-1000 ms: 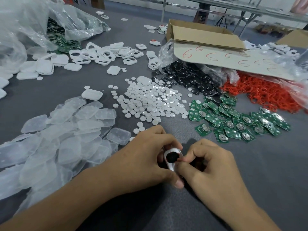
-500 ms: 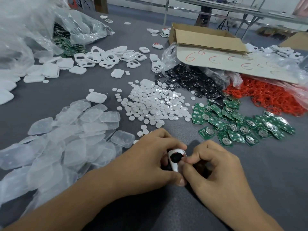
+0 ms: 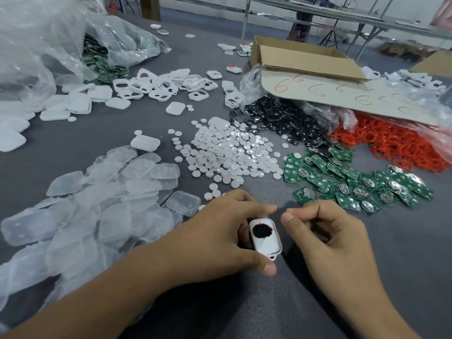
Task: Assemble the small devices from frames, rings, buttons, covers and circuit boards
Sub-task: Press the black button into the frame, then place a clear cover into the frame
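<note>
My left hand (image 3: 220,231) grips a white frame (image 3: 266,243) just above the grey table, thumb under its near end and fingers over its far end. A black button (image 3: 261,230) sits in the frame's round hole, with a trace of red at its rim. My right hand (image 3: 330,238) hovers just right of the frame, fingers curled and thumb meeting the index finger, holding nothing. Behind lie piles of white round buttons (image 3: 227,152), black buttons (image 3: 281,121), red rings (image 3: 396,143), green circuit boards (image 3: 354,179), clear covers (image 3: 110,196) and white frames (image 3: 156,86).
A cardboard box (image 3: 305,59) with a flap marked in red stands at the back right. A large clear plastic bag (image 3: 36,45) with more boards fills the back left. White solid covers (image 3: 73,104) lie at the left. Bare grey table (image 3: 403,241) shows at right.
My right hand has let go of the frame and drawn a little to the right. The left hand has tilted the frame so its face with the black button shows fully.
</note>
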`<state>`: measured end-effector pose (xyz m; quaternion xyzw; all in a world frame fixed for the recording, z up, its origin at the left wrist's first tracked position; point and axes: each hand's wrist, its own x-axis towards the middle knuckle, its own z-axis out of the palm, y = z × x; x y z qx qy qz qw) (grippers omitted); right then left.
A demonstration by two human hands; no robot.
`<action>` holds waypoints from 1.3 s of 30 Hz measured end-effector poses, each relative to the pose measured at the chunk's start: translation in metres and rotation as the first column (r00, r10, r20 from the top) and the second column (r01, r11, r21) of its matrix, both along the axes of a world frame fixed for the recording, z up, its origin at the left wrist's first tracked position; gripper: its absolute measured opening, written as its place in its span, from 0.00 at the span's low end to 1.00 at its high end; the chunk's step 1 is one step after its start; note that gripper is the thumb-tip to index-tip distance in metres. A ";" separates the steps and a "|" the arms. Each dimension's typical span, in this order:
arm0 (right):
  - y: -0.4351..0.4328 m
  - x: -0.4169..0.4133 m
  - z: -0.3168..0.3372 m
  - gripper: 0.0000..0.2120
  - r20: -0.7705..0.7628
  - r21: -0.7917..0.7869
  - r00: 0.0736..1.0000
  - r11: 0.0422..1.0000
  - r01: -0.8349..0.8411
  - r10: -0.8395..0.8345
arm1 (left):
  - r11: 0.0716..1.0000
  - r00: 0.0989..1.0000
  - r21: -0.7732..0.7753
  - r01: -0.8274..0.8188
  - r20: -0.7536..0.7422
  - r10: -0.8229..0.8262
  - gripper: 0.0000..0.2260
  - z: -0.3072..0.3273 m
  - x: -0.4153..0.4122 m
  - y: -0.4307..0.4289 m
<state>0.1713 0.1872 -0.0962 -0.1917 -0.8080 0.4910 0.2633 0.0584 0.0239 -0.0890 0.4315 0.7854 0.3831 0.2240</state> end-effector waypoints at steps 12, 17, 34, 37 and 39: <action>-0.004 -0.002 0.001 0.05 -0.032 0.089 0.999 0.996 0.000 0.003 | 0.976 0.992 0.180 -0.121 0.050 0.114 0.31 0.004 -0.001 0.000; -0.026 -0.019 0.019 0.11 -0.001 0.313 0.997 0.947 -0.074 0.079 | 0.899 0.912 0.291 -0.326 -0.151 0.380 0.17 0.033 -0.027 -0.017; -0.082 -0.163 0.022 0.04 0.381 0.471 0.859 0.728 -0.498 0.341 | 0.781 0.744 -0.151 -0.606 -0.454 0.490 0.10 0.021 -0.096 -0.069; -0.077 -0.160 0.029 0.08 0.392 0.366 0.860 0.803 -0.471 0.326 | 0.818 0.770 -0.080 -0.570 -0.398 0.498 0.08 0.023 -0.097 -0.069; -0.069 -0.151 0.035 0.08 0.324 0.254 0.894 0.881 -0.398 0.311 | 0.850 0.815 0.020 -0.526 -0.275 0.511 0.05 0.028 -0.092 -0.068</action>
